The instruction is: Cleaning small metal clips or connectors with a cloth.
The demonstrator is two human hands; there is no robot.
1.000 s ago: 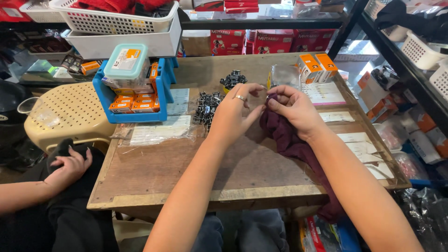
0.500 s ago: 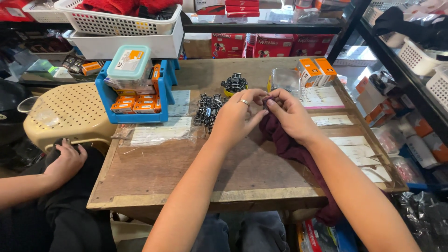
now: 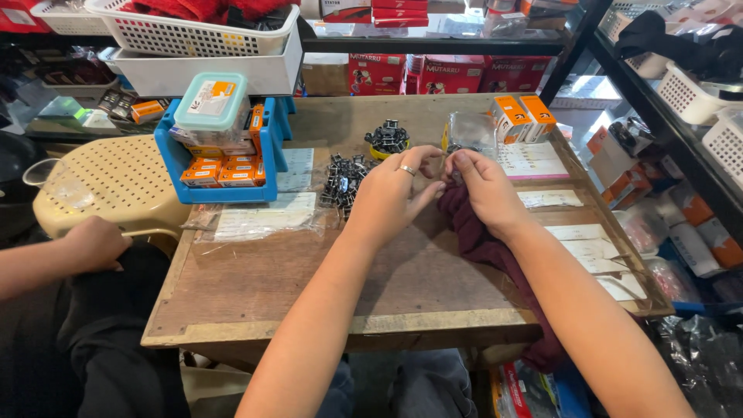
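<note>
My left hand (image 3: pixel 391 193), with a ring on one finger, and my right hand (image 3: pixel 481 187) meet over the middle of a worn wooden table (image 3: pixel 309 286). Their fingertips pinch a small dark metal part between them; it is mostly hidden by the fingers. A dark maroon cloth (image 3: pixel 472 232) lies under my right hand and hangs over the table's front edge. A heap of small black metal parts (image 3: pixel 344 179) lies just left of my left hand. A second small pile (image 3: pixel 387 139) sits behind it.
A blue tray (image 3: pixel 220 159) holds orange boxes and a lidded clear tub. Two orange boxes (image 3: pixel 525 118) and paper slips lie at right. Another person's hand (image 3: pixel 93 244) rests by a beige plastic stool (image 3: pixel 108 186) at left. White baskets and shelves stand behind and at right.
My two hands have stayed together over the cloth, the fingers shifting slightly. The other person's hand at left has drawn up nearer the stool.
</note>
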